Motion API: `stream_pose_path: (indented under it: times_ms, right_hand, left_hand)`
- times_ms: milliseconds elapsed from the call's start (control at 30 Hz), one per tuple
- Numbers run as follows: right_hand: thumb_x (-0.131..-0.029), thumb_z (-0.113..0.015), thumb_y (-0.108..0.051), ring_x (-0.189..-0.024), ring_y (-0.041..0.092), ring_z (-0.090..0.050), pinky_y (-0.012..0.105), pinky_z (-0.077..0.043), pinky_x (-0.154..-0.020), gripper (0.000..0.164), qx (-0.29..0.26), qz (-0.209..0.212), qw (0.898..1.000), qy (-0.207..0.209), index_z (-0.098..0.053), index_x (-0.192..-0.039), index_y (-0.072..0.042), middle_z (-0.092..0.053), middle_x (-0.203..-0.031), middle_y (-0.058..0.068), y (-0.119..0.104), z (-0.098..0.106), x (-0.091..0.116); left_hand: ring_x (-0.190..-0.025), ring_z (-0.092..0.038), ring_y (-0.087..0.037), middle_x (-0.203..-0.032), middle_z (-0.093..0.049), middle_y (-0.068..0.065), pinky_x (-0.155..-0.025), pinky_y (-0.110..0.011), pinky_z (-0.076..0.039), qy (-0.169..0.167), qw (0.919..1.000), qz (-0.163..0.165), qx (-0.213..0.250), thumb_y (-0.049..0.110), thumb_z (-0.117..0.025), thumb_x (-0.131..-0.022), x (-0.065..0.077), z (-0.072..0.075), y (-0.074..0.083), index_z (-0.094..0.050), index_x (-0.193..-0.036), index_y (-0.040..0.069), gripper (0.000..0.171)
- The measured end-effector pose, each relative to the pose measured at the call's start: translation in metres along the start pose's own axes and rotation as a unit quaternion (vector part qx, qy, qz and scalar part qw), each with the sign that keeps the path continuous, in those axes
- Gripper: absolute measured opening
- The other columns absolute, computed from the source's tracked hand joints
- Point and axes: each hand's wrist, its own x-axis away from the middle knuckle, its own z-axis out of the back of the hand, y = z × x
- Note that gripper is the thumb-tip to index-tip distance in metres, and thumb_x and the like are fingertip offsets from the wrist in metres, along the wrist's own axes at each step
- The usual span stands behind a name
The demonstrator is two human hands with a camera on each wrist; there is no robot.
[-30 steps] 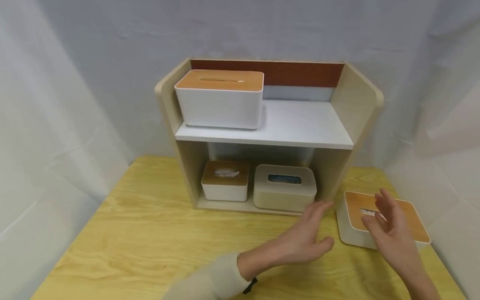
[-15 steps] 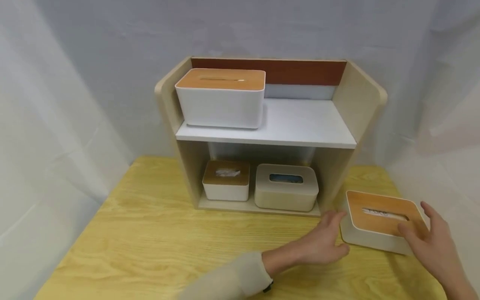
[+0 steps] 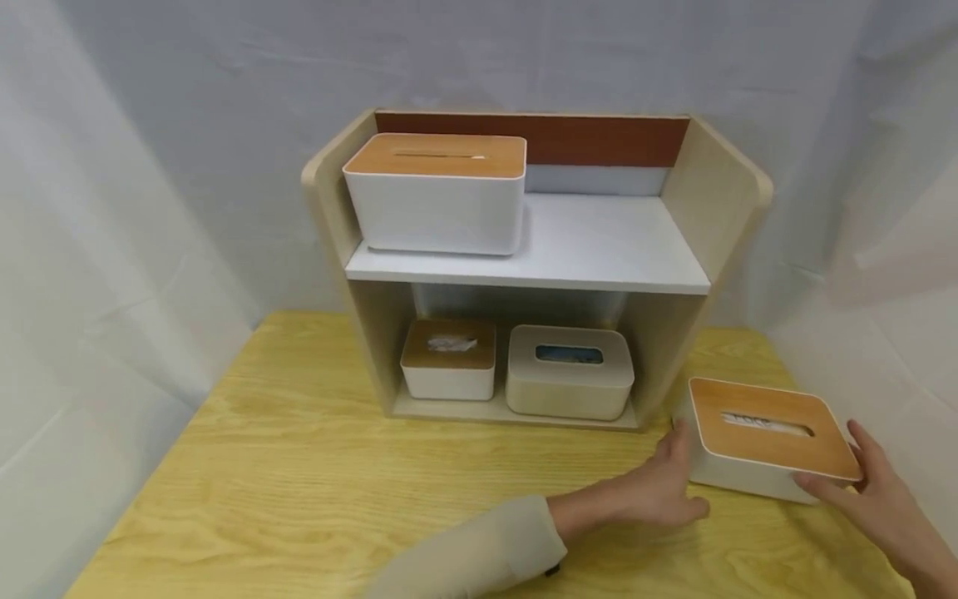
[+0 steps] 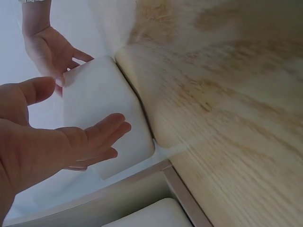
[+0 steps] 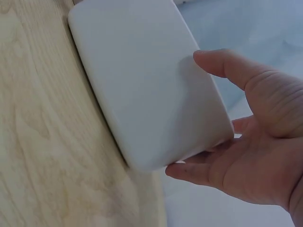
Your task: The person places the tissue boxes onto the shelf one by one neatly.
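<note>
A white tissue box (image 3: 748, 449) with a wood-look lid and a slot showing tissue sits on the table to the right of the shelf unit. My right hand (image 3: 868, 491) grips its right end, thumb at the front face and fingers around the corner, as the right wrist view shows on the box's white side (image 5: 142, 85). At the box's left end is my left hand (image 3: 659, 491), its fingers extended and fingertips close to the side. In the left wrist view that hand (image 4: 61, 146) overlaps the white box (image 4: 99, 94), thumb held apart.
A two-tier shelf unit (image 3: 729, 200) stands at the back. On its upper board (image 3: 599, 241) is a large white wood-lidded tissue box (image 3: 437, 212). A small wood-lidded tissue box (image 3: 449, 383) and a beige one (image 3: 569, 391) sit below. White curtains (image 3: 135, 249) surround the yellow wood-grain table (image 3: 314, 482).
Both hands have moved right toward the tissue box. My right hand has gone from above the lid to the right end and taken hold; my left hand has come up to the left end.
</note>
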Motion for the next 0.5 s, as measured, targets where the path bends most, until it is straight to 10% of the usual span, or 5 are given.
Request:
stream_pose_path:
  times_ms: [100, 233, 500]
  right_hand:
    - [-0.099, -0.060, -0.040, -0.103, 0.036, -0.061, 0.035, -0.054, -0.070, 0.111, 0.003, -0.010, 1.000, -0.023, 0.033, -0.148, -0.006, 0.001, -0.150, 0.049, 0.007, 0.002, -0.003]
    - [-0.098, -0.060, -0.043, -0.085, -0.002, -0.054, 0.035, -0.053, -0.073, 0.110, 0.000, -0.030, 0.999, -0.042, 0.028, -0.150, -0.002, -0.022, -0.145, 0.047, 0.010, 0.001, -0.006]
    - [-0.097, -0.062, -0.042, -0.085, -0.006, -0.055, 0.026, -0.052, -0.069, 0.105, -0.007, -0.027, 0.999, -0.027, 0.016, -0.155, -0.004, -0.032, -0.146, 0.040, 0.013, -0.001, -0.003]
  left_hand:
    - [-0.148, -0.021, -0.018, -0.164, -0.011, -0.018, -0.113, -0.020, -0.029, 0.009, 0.9998, 0.017, -0.011, 0.024, -0.064, -0.091, -0.007, -0.002, 0.001, 0.001, -0.159, 0.007, 0.096]
    - [-0.142, -0.032, -0.014, -0.159, -0.023, -0.016, -0.107, -0.019, -0.035, 0.010, 0.9988, 0.031, -0.036, 0.025, -0.065, -0.090, -0.013, -0.004, 0.002, -0.010, -0.157, 0.008, 0.088]
    - [-0.145, -0.027, -0.013, -0.163, -0.017, -0.014, -0.110, -0.017, -0.031, -0.011, 0.9990, 0.039, -0.018, 0.025, -0.064, -0.090, -0.018, -0.009, 0.005, -0.005, -0.160, 0.006, 0.093]
